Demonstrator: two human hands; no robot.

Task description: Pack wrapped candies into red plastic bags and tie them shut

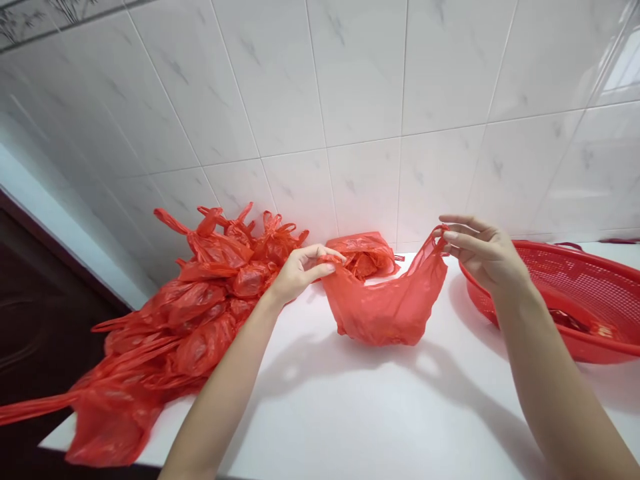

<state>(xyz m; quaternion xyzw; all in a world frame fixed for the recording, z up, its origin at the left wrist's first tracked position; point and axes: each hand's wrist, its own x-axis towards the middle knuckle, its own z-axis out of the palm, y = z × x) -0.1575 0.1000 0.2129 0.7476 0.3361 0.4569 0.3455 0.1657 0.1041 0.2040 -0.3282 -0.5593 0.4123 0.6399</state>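
A thin red plastic bag [387,307] hangs stretched between my two hands, its bottom resting on the white counter [350,407]. My left hand [300,270] pinches one handle at the bag's left side. My right hand [483,250] pinches the other handle at the upper right, fingers pressed together. Behind the held bag lies another crumpled red bag [365,253] against the wall.
A large heap of knotted red plastic bags [195,300] covers the counter's left end and spills over its edge. A red plastic mesh basket [580,300] stands at the right with something dark inside. A white tiled wall [350,100] backs the counter.
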